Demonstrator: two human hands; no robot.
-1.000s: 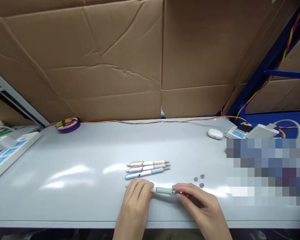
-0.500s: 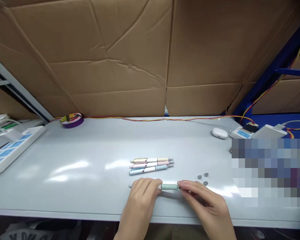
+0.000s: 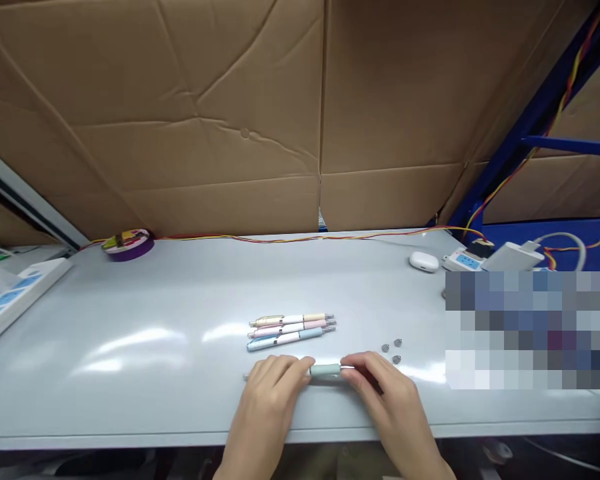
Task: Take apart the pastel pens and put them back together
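Note:
My left hand [image 3: 275, 393] is closed around the white barrel of a pen with a green grip [image 3: 325, 369], lying level just above the table. The pen's rear end sticks out left of the fingers. At the grip's front end, my right hand [image 3: 383, 390] pinches the pen tip, which the fingertips mostly hide. A thin white stretch shows between grip and fingers. Beyond my hands lie three pens side by side: yellow [image 3: 267, 321], pink [image 3: 275, 330] and blue [image 3: 283, 339]. Three small grey metal cones [image 3: 397, 359] rest right of them.
A purple tape roll [image 3: 133, 250] sits at the back left, and a power strip [image 3: 35, 287] on the left. At the back right are a white earbud case [image 3: 423, 261] and another power strip [image 3: 464, 260]. Cardboard [image 3: 220, 147] walls the back; a thin cable runs along it.
The view has shifted, so the scene sits slightly further left. A thin white stretch now shows between the green grip and my right fingertips, where a grey tip showed before.

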